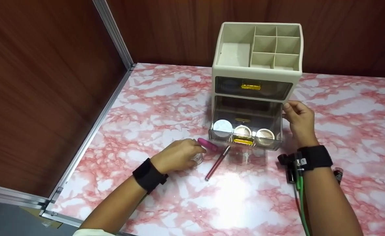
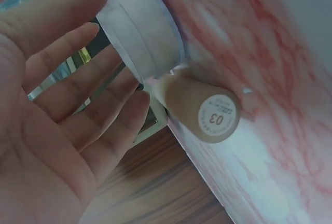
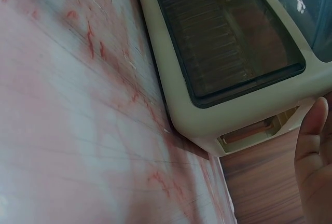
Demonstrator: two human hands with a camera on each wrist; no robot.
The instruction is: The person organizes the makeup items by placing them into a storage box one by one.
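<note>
Beside my left hand (image 1: 179, 154) is a small clear round jar (image 1: 198, 159), overlapped by the fingers in the head view. In the left wrist view, the jar (image 2: 142, 32) looks whitish inside; the thumb tip overlaps its edge and the fingers stay extended alongside. A tan cylinder (image 2: 202, 110) with a round label reading 03 lies past it. Close by lie a magenta tube (image 1: 208, 145) and a slim red lip gloss tube (image 1: 217, 163). My right hand (image 1: 300, 121) touches the right side of a cream cosmetics organizer (image 1: 257, 72), its thumb at the edge.
The organizer's lower drawer (image 1: 267, 146) is pulled out, with three round cosmetic containers (image 1: 223, 127) inside. Its upper drawer (image 1: 233, 86) is closed. A small dark bottle (image 1: 338, 173) lies by the right forearm. Wood-grain panels (image 1: 166, 36) bound the marbled table (image 1: 159, 98) behind and left.
</note>
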